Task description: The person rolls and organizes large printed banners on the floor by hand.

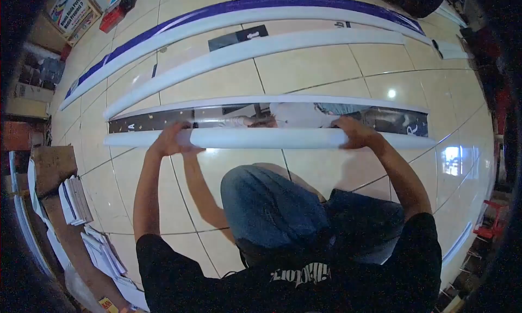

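Observation:
A long printed banner (380, 120) lies flat on the tiled floor, dark with a picture and white letters. Its near edge is rolled into a white tube (266, 138) that runs from left to right. My left hand (171, 139) grips the roll left of its middle. My right hand (356, 132) presses on the roll to the right of the middle, fingers curled over it. I crouch behind the roll, my knee in blue jeans just below it.
Two more long white banners (255, 47) lie flat farther away, the far one with a purple edge (261, 3). Stacks of printed sheets (76, 199) and cardboard boxes (51, 163) stand at the left. A poster board (70, 8) leans at the top left.

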Available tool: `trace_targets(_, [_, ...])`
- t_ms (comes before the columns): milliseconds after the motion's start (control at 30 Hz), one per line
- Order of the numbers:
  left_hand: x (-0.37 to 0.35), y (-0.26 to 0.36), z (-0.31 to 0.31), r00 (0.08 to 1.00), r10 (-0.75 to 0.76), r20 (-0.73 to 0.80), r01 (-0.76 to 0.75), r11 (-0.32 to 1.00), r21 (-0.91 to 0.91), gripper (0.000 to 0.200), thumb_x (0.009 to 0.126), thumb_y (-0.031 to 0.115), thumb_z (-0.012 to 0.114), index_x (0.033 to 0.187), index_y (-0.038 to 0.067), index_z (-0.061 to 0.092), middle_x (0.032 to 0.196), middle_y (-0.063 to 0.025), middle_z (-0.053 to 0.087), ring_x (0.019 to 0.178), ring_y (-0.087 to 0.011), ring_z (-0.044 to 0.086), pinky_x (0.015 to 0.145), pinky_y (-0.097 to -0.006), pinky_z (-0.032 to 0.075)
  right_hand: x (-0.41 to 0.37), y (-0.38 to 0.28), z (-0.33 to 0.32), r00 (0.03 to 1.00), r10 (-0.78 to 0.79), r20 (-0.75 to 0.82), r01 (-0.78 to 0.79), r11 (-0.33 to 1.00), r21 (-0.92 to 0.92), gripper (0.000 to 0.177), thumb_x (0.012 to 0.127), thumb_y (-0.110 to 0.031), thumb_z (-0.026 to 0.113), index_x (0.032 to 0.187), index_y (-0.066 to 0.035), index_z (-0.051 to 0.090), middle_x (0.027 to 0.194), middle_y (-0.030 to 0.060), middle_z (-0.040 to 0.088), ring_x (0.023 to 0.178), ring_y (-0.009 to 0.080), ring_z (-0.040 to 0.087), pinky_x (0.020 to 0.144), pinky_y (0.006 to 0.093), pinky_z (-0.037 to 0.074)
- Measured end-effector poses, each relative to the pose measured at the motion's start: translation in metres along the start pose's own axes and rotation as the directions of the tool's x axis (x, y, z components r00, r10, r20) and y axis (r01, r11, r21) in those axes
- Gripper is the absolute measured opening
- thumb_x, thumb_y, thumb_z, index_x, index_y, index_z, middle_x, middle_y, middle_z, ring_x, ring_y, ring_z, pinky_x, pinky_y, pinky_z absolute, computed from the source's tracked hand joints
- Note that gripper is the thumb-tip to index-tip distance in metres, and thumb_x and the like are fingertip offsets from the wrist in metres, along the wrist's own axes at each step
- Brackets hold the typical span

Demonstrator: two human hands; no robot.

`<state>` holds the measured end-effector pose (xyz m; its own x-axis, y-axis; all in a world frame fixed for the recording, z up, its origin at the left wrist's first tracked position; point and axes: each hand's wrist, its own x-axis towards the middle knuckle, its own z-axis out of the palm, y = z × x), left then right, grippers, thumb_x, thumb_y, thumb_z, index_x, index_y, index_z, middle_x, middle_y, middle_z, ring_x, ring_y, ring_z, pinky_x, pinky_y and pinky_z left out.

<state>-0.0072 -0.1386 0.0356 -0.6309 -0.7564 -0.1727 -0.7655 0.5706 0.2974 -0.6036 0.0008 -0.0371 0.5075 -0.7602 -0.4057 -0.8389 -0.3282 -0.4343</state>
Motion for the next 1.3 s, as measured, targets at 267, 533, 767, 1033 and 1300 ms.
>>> trace_targets(267, [-0.031, 0.008, 0.085, 0.988, -0.025, 0.154, 0.024, 1.0, 0.011, 0.078, 0.055, 0.021, 0.082, 0.127, 0.01, 0.052, 0.126, -0.016, 0.053, 0.118, -0.0372, 0.049, 0.1, -0.0463, 0.041, -0.02, -0.036, 0.032, 0.999, 0.051, -0.007, -0.051, 0.99, -0.134, 0.07, 0.064, -0.016, 0.071, 0.127, 0.0, 0.045, 0.118, 0.0206, 0.053, 0.111, 0.0365, 0.052, 0.095, 0.0456, 0.043])
trace_targets(533, [-0.065, 0.074, 0.105, 0.979, -0.047, 0.197, 0.039, 0.998, 0.044, 0.067, 0.059, 0.034, 0.081, 0.117, 0.011, 0.059, 0.115, -0.0165, 0.061, 0.108, -0.0358, 0.056, 0.098, -0.0448, 0.042, -0.064, -0.074, 0.137, 0.948, -0.003, -0.319, -0.019, 0.998, -0.066, 0.049, 0.067, -0.009, 0.066, 0.115, -0.001, 0.055, 0.108, 0.0217, 0.057, 0.102, 0.0411, 0.054, 0.091, 0.0474, 0.044])
trace_targets(767, [-0.059, 0.073, 0.103, 0.991, -0.1, 0.086, 0.093, 0.993, 0.079, 0.07, 0.059, 0.037, 0.08, 0.12, 0.011, 0.057, 0.117, -0.0135, 0.056, 0.11, -0.0325, 0.053, 0.098, -0.0425, 0.042, -0.081, -0.068, 0.069, 0.977, 0.047, -0.206, -0.028, 0.995, 0.091, 0.071, 0.063, -0.022, 0.08, 0.124, -0.003, 0.05, 0.127, 0.0208, 0.052, 0.118, 0.0363, 0.05, 0.101, 0.0441, 0.04])
trace_targets(1033, [-0.055, 0.055, 0.101, 0.993, -0.074, 0.09, 0.063, 0.991, 0.117, 0.066, 0.065, 0.031, 0.078, 0.123, 0.01, 0.054, 0.122, -0.019, 0.057, 0.115, -0.0362, 0.053, 0.098, -0.0472, 0.042, -0.05, -0.029, 0.062, 1.0, 0.014, -0.02, -0.015, 0.996, -0.083, 0.069, 0.068, -0.025, 0.071, 0.13, -0.006, 0.047, 0.128, 0.0179, 0.051, 0.119, 0.0363, 0.048, 0.098, 0.047, 0.04])
trace_targets(1300, [-0.023, 0.074, 0.074, 0.987, -0.03, 0.156, 0.0, 0.982, 0.191, 0.072, 0.063, 0.04, 0.078, 0.122, 0.005, 0.054, 0.114, -0.0208, 0.06, 0.106, -0.0379, 0.056, 0.094, -0.0455, 0.045, -0.002, -0.024, 0.048, 0.997, -0.021, 0.07, 0.033, 0.983, -0.179, 0.083, 0.06, -0.028, 0.077, 0.134, -0.011, 0.043, 0.131, 0.0142, 0.049, 0.124, 0.0342, 0.045, 0.101, 0.0462, 0.04])
